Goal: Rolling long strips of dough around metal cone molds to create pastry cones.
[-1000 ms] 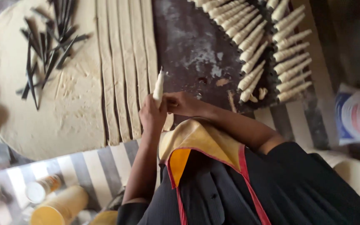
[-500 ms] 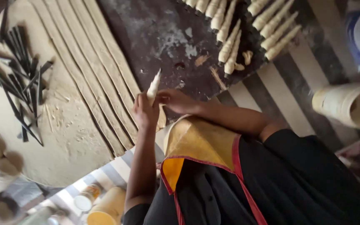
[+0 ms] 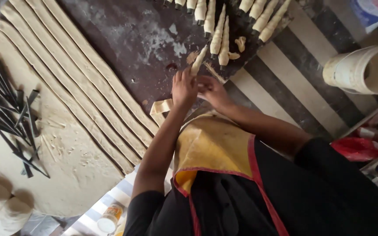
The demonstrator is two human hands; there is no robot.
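Metal cones lie heaped at nine o'clock on the rolled dough, beside cut strips running toward ten o'clock. Left hand pinches the wrapped cone near its wide base; its long axis points to one o'clock, tip away from the fingers. Right hand sits just beside, fingers curled, nearer the loose strip end. Finished cones line up at twelve; a bucket stands at three.

A pale dough-wrapped cone points up and away, its wide end in both hands' fingertips.
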